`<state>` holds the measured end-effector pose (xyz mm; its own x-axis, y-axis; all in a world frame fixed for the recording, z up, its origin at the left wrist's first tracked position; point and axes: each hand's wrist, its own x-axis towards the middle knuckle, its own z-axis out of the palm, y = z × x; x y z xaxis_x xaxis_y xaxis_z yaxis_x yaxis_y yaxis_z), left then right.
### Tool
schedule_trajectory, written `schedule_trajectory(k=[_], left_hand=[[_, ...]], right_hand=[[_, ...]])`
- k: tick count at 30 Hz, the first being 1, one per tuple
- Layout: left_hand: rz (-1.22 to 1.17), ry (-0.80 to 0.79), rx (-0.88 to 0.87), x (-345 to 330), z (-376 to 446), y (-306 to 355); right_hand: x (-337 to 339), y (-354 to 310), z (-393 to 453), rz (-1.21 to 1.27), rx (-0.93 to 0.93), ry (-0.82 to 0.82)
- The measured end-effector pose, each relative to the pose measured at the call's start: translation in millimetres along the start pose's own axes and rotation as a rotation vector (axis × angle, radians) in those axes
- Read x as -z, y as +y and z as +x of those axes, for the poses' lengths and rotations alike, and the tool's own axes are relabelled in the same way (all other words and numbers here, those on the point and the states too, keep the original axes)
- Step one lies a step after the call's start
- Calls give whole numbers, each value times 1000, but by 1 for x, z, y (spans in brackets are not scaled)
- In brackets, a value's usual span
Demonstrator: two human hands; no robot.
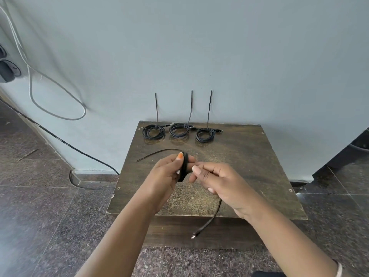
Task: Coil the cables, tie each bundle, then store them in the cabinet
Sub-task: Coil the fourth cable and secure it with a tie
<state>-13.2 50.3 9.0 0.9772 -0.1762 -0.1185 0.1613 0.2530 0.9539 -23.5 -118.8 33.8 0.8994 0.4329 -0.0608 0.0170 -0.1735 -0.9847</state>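
Note:
My left hand [169, 171] grips a black cable coil [184, 166], held edge-on above the wooden table [259, 166]. My right hand [217, 180] is beside it, fingers curled around the same cable. Its loose tail [211, 220] hangs from under that hand over the table's front edge and ends in a plug. A loose black zip tie [155, 153] lies on the table just behind my left hand. At the table's back edge lie three coiled black cables [153, 132] [179, 130] [205, 134], each with a zip tie sticking up against the wall.
The small table stands against a pale blue wall. A white cable [58, 90] loops down the wall at the left, and a black cable [60, 139] runs along the floor edge. Dark speckled floor tiles surround the table. A dark opening [357, 144] shows at the right.

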Motion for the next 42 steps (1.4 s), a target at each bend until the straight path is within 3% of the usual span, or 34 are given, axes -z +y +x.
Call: schedule_trajectory(k=[2,4,9,14,21,26,30,35,42], left_hand=[[216,-41,-25,-2,0,-4],[262,-125,-2,-3,-1,-6],[76,-238,147,-6,-7,0],[-115,-224,225,-7,-8,7],[-600,-136,189,-8,-8,11],[-730,-5,121,-4,-3,6],[-724,86,91,-2,0,1],[-559,175,50,1,4,2],[-141,92,-46,-6,0,-5]], right_hand=[[1,-3,-1,87,8,28],[3,-6,-2,193,14,64],[10,-6,0,288,3,197],[14,4,6,39,-6,293],[9,15,12,-188,-93,135],[2,20,11,-364,-165,-27],[-2,22,10,-587,-143,-81],[-7,17,0,-835,71,-87],[-6,0,-2,-755,349,89]])
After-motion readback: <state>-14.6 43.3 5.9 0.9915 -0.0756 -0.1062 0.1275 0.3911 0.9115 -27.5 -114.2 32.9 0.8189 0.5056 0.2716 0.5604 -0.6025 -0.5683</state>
